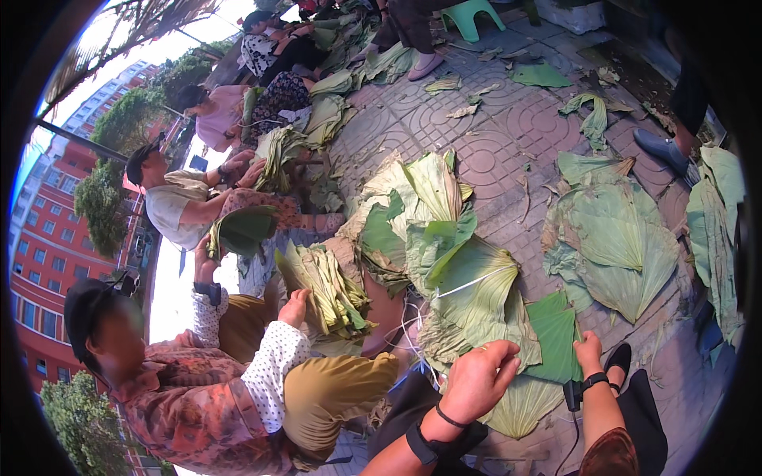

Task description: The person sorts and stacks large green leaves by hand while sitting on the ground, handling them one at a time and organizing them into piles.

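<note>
My left hand [480, 381], with a dark band at the wrist, is curled closed over the lower edge of a heap of pale, wrinkled large leaves [476, 301]; what its fingertips hold, if anything, is unclear. My right hand [589, 353] grips the edge of a bright green leaf [549, 337] to the right of the heap. A fanned pale leaf [520, 408] lies below the two hands. A white strip [468, 284] crosses the heap, and white string [409, 325] lies at its left.
A co-worker [182, 381] sits close at left, handling a folded leaf bundle [321, 289]; other seated people [182, 202] line the left. Flat leaves [611, 238] cover paving [516, 127] at right. A foot [663, 151] and green stool [472, 16] are beyond.
</note>
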Motion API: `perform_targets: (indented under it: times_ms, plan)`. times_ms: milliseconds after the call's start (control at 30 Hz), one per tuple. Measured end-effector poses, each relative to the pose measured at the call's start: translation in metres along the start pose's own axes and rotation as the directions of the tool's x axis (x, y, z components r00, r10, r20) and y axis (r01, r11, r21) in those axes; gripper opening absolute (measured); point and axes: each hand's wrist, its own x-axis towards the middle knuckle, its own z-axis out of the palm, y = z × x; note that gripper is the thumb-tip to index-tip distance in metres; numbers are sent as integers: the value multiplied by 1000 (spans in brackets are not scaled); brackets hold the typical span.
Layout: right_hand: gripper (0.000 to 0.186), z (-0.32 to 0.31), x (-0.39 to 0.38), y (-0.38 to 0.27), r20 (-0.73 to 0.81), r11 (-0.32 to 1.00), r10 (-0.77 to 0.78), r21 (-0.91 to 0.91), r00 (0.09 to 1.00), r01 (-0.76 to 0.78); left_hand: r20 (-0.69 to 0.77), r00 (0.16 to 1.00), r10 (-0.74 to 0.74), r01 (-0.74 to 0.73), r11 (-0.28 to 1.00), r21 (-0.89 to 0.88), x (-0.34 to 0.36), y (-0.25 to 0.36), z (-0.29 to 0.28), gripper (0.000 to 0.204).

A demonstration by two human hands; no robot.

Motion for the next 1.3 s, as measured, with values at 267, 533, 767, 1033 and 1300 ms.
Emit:
perform_targets:
  times_ms: [267,533,767,1033,1300]
  plan:
    - [60,-7,12,-12,61,987,149,-69,987,-145,-1,999,50,-50,998,49,0,1,10,14]
    - [66,7,20,-18,91,973,230,-15,969,-230,37,999,8,-9,1000,14,5,4,11,14]
    - [55,20,28,-14,161,983,54,164,985,-81,56,998,8,-9,1000,29,-1,7,9,15]
    - [50,18,21,-36,215,924,376,-152,901,-350,78,997,-21,18,999,36,-2,3,10,15]
    - [41,37,22,4,-75,993,47,113,996,-38,74,997,8,-9,1000,25,2,7,14,15]
